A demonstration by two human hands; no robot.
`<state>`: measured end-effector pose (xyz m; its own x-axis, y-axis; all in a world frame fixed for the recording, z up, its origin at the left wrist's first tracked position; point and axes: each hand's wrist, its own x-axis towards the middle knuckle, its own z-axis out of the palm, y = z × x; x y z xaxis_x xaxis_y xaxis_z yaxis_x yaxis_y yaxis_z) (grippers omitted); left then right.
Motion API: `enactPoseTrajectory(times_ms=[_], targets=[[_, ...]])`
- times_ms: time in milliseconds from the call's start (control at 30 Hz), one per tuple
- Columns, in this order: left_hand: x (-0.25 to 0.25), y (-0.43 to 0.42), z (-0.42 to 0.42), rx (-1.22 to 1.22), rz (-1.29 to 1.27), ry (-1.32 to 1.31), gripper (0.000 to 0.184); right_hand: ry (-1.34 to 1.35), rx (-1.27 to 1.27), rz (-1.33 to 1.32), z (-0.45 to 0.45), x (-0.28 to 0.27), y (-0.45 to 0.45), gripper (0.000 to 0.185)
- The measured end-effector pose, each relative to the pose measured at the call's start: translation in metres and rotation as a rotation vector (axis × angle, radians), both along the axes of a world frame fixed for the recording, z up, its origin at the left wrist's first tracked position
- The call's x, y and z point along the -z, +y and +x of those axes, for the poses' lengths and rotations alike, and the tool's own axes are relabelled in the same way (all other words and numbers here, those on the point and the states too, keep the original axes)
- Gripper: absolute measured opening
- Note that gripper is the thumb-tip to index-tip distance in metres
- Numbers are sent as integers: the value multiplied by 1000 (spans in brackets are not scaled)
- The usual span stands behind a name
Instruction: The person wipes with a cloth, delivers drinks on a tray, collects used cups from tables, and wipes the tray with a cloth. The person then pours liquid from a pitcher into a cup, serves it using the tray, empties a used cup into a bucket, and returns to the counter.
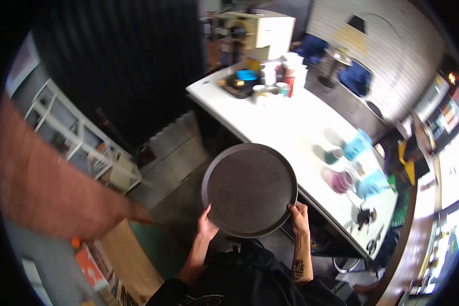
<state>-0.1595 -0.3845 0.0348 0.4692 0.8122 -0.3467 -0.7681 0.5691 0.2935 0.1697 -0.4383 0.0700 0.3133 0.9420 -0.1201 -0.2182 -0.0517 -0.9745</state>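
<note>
A round, dark brown serving tray (250,186) with a raised rim is held out in front of my body, its bare inner face toward me. My left hand (207,225) grips the rim at its lower left, thumb on the edge. At the lower right, my right hand (299,216) is closed on the rim, with the thumb over the top. The fingers beneath the tray are hidden. Nothing lies on the tray. Its right side covers part of the front edge of a white counter (270,125).
On the counter stand blue baskets (357,145), a pink container (340,181), black scissors (375,241), and cups (268,94) near a dark tray. A brick-coloured surface (61,178) and a white metal rack (76,135) are at left. Dark blue chairs (355,79) stand behind.
</note>
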Motion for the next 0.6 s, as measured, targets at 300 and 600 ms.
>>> enactPoseTrajectory(times_ms=[300,600], targets=[[-2,31,98,212,-13,202,45,-100,192,-23,57,3,-38,23],[-3,65,135,241,49,189,48,-548,154,-297,105,22,-2,29]])
